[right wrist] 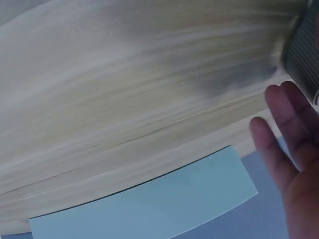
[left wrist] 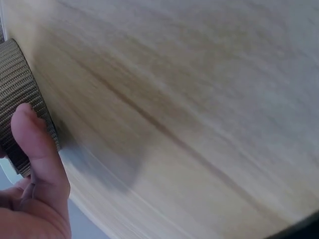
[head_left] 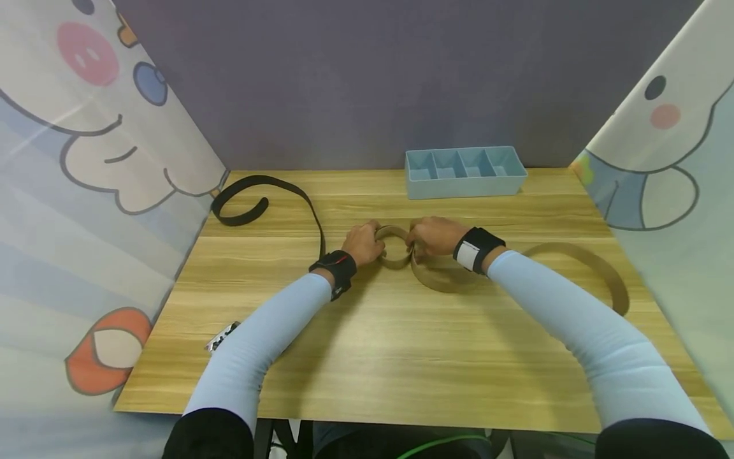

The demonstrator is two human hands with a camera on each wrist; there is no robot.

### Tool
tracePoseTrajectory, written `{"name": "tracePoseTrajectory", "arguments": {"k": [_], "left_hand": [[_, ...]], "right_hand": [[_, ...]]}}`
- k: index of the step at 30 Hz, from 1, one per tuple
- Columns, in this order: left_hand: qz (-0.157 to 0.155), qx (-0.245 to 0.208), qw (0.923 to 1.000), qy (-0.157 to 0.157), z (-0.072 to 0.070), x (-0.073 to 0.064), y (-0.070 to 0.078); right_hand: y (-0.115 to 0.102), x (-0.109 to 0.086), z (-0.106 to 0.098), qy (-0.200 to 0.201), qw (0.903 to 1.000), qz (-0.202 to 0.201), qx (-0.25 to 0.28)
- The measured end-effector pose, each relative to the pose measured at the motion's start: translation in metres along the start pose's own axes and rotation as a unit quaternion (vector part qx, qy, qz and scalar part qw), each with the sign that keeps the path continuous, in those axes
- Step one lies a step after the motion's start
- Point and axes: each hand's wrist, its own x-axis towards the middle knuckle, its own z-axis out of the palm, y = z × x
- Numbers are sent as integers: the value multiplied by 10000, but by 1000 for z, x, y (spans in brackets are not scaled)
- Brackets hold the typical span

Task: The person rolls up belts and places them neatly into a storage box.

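Note:
A khaki woven webbing strap point(head_left: 394, 263) is wound into a small ring standing on its edge on the wooden table. At the ring's left side, my left hand point(head_left: 362, 243) grips it, the thumb lying along the ribbed outer face point(left wrist: 20, 84) in the left wrist view. My right hand point(head_left: 438, 236) pinches the strap at the ring's right side. Other fingers of that hand point(right wrist: 294, 134) extend beside the strap in the right wrist view; its thumb is out of sight there. The strap's loose length curves under the right forearm and out to the right.
A black strap point(head_left: 275, 181), curled at one end, lies on the table's left, reaching the left wrist. A light blue four-compartment box point(head_left: 467, 186) stands at the back. A small silvery object point(head_left: 220, 336) lies partly behind the left forearm. Printed curtains hang at both sides.

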Motion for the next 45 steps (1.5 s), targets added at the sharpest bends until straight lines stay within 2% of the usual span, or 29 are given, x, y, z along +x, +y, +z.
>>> {"name": "tracePoseTrajectory", "arguments": {"k": [2,5,7,8,9,10,11,12,13,14,15,16,17,18,19,21,22,24,26,28,30,34,39,45], "left_hand": [[-3,-10,10000,6,1,0,0],[124,148,9996,188,3,-3,1],[514,677,9948,568,6,-8,2],[847,1072,9867,876,9,-11,3],[1259,1545,9722,1233,12,-15,5],[1696,2043,9512,1573,15,-20,8],[2164,2505,9230,1963,18,-26,11],[2629,2875,8917,2303,22,-32,16],[3082,3109,8625,2539,26,-38,21],[3508,3224,8399,2600,30,-45,27],[3850,3213,8287,2486,35,-51,34],[4106,3091,8288,2214,40,-56,40],[4266,2938,8340,1901,45,-60,46],[4324,2796,8431,1549,49,-63,52],[4272,2640,8561,1221,53,-65,57],[3879,2338,8890,675,57,-66,63],[3648,2259,9017,537,58,-65,65],[3215,2046,9237,383,57,-61,67],[2918,1792,9390,323,54,-56,66],[2830,1564,9458,301,51,-53,63],[2822,1359,9492,298,47,-50,60],[2631,1159,9567,455,41,-48,50],[2211,1271,9649,625,35,-42,40],[1715,1213,9764,502,27,-35,36]], "right_hand": [[2,2,2,66,9999,-63,-84],[5,5,4,108,9997,-218,-57],[6,6,4,141,9992,-365,12],[7,7,4,156,9989,-431,49],[7,8,4,171,9988,-454,91],[8,8,4,178,9987,-456,128],[9,9,4,181,9987,-450,173],[9,9,3,175,9988,-425,190],[9,9,3,182,9988,-426,183],[9,9,2,180,9988,-409,179],[9,9,1,174,9990,-387,166],[9,8,-1,153,9990,-389,156],[8,8,-2,137,9989,-419,131],[9,8,-3,129,9988,-467,88],[9,8,-4,125,9985,-529,78],[10,9,-6,86,9979,-630,82],[11,10,-6,75,9975,-692,100],[14,12,-6,47,9973,-727,84],[18,13,-5,11,9980,-626,72],[22,13,-5,0,9989,-465,59],[26,12,-5,33,9993,-357,54],[29,10,-5,194,9991,-378,92],[32,7,-6,177,9995,-260,38],[36,4,-6,243,9996,-121,110]]}}
